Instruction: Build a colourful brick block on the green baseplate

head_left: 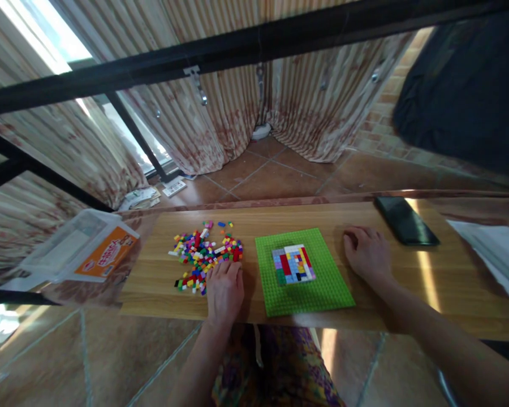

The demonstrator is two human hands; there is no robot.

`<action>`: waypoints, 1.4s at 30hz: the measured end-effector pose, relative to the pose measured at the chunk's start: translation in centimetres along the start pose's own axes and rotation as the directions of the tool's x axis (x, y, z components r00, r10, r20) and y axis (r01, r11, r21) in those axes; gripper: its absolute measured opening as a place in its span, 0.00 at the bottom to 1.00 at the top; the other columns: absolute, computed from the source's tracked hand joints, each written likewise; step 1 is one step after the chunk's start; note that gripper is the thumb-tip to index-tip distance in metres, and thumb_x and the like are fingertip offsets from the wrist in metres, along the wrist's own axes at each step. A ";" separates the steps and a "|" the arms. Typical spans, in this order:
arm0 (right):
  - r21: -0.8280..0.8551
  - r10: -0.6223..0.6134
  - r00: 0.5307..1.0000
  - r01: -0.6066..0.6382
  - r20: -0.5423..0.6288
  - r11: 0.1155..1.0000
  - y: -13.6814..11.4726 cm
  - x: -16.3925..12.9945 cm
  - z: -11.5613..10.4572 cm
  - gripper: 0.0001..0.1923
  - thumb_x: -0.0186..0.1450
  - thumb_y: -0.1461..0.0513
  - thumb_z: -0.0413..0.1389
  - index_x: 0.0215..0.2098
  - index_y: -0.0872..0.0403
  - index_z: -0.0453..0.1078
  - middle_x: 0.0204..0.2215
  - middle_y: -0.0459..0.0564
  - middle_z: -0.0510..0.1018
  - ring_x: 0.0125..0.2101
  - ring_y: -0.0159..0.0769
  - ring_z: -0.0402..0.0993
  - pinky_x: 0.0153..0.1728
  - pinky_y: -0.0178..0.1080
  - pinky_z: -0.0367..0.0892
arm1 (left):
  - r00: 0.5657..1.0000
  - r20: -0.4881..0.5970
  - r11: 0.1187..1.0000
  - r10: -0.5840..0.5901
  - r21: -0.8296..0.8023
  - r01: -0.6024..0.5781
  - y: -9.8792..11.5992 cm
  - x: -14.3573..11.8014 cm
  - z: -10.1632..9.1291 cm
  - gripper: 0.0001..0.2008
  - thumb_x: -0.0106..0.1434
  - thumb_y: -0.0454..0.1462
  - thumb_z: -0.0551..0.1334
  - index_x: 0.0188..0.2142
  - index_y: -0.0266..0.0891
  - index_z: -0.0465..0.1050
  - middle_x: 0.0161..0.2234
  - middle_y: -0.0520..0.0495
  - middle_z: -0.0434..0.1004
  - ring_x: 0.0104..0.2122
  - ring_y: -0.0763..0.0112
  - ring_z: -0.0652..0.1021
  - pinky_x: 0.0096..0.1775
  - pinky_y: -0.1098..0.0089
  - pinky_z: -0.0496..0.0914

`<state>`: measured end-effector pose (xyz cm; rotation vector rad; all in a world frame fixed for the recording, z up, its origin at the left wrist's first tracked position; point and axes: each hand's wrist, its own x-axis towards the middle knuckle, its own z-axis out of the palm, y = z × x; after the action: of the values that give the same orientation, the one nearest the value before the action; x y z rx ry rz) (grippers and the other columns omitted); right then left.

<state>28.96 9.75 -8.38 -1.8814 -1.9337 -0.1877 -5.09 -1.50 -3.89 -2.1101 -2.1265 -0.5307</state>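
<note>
My left hand (225,289) reaches down at the near right edge of a loose pile of small coloured toy bricks (195,249). Its fingers are bent together, with the tips against the bricks; whatever they pinch is hidden. Right of it lies a green studded baseplate (331,282). On the plate sits a roughly square patch of joined bricks (294,264) in grey, red, blue, white, yellow and other colours. Beyond the plate's right side, my right hand (368,253) rests on the wooden table, loosely curled, with nothing visible in it.
A dark phone (406,220) lies right of my right hand. White paper or plastic (492,254) lies at the table's right end. A clear plastic tub (80,243) with an orange label stands past the left end. A black metal bar (237,51) crosses before the curtains.
</note>
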 end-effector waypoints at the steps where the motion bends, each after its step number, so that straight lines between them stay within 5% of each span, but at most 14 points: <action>1: -0.003 -0.001 1.000 0.001 0.004 1.000 0.0 0.0 0.0 0.16 0.65 0.57 0.47 0.41 0.55 0.74 0.42 0.57 0.77 0.41 0.46 0.69 0.41 0.45 0.61 | 1.000 -0.011 1.000 -0.020 0.017 0.020 -0.2 0.1 -0.1 0.08 0.64 0.33 0.57 0.39 0.40 0.74 0.38 0.46 0.77 0.39 0.60 0.74 0.41 0.61 0.64; 10: -0.024 -0.019 1.000 0.018 -0.018 1.000 0.1 -0.1 0.1 0.16 0.65 0.57 0.47 0.41 0.56 0.73 0.41 0.57 0.77 0.40 0.46 0.69 0.39 0.45 0.61 | 0.981 -0.083 0.983 -0.174 0.041 0.178 -2.3 1.4 -0.7 0.11 0.63 0.34 0.55 0.41 0.41 0.75 0.39 0.44 0.77 0.41 0.56 0.74 0.43 0.59 0.65; 16: -0.031 -0.045 0.999 0.044 -0.020 0.999 0.2 -0.1 0.2 0.16 0.66 0.57 0.47 0.42 0.56 0.73 0.42 0.58 0.77 0.40 0.45 0.69 0.40 0.45 0.62 | 0.977 -0.069 0.973 -0.201 0.098 0.208 -6.0 6.2 -0.6 0.13 0.63 0.35 0.54 0.43 0.39 0.75 0.39 0.42 0.77 0.42 0.56 0.73 0.46 0.60 0.65; 20: -0.041 -0.042 0.999 0.041 -0.023 0.998 0.3 -0.1 0.3 0.17 0.65 0.57 0.47 0.42 0.56 0.73 0.42 0.58 0.76 0.39 0.46 0.68 0.40 0.46 0.62 | 0.993 0.095 0.986 -0.075 0.158 0.059 -7.4 10.7 -0.2 0.17 0.62 0.31 0.53 0.47 0.40 0.75 0.43 0.42 0.76 0.44 0.58 0.73 0.47 0.61 0.65; 24: -0.041 -0.035 0.999 0.034 -0.023 0.999 0.3 0.0 0.4 0.16 0.65 0.57 0.47 0.41 0.56 0.73 0.41 0.58 0.76 0.39 0.46 0.69 0.39 0.46 0.63 | 0.960 0.277 0.981 0.044 0.171 -0.094 -7.9 13.7 0.7 0.16 0.59 0.31 0.56 0.44 0.40 0.76 0.45 0.42 0.77 0.46 0.58 0.73 0.48 0.61 0.65; 30: -0.014 -0.001 1.000 0.001 -0.007 1.000 -0.1 0.1 0.0 0.16 0.65 0.58 0.47 0.42 0.56 0.73 0.40 0.58 0.76 0.41 0.46 0.68 0.41 0.46 0.63 | 0.928 0.336 0.966 0.161 0.141 -0.218 -8.5 14.5 1.0 0.13 0.60 0.33 0.55 0.40 0.38 0.77 0.42 0.41 0.78 0.45 0.58 0.74 0.50 0.60 0.64; 35: 0.016 0.011 1.000 -0.011 0.020 1.000 -0.7 0.3 -0.5 0.16 0.65 0.60 0.46 0.42 0.56 0.73 0.43 0.58 0.76 0.42 0.46 0.67 0.43 0.47 0.62 | 0.989 0.140 0.985 0.048 0.155 -0.070 -7.1 12.9 -0.8 0.12 0.62 0.35 0.53 0.40 0.37 0.74 0.41 0.39 0.78 0.45 0.53 0.74 0.49 0.55 0.66; 42: 0.031 0.030 0.999 -0.031 0.022 0.999 -1.1 0.3 -0.9 0.16 0.65 0.60 0.45 0.42 0.55 0.73 0.41 0.58 0.76 0.42 0.47 0.65 0.43 0.47 0.59 | 0.994 0.017 0.918 0.109 -0.385 -0.094 1.0 5.9 -2.7 0.11 0.67 0.37 0.51 0.42 0.39 0.70 0.38 0.45 0.78 0.39 0.65 0.77 0.43 0.64 0.71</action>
<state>28.05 9.64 -7.26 -1.8987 -1.9098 -0.1268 -4.77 3.22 0.59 -2.4279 -2.0510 -0.9724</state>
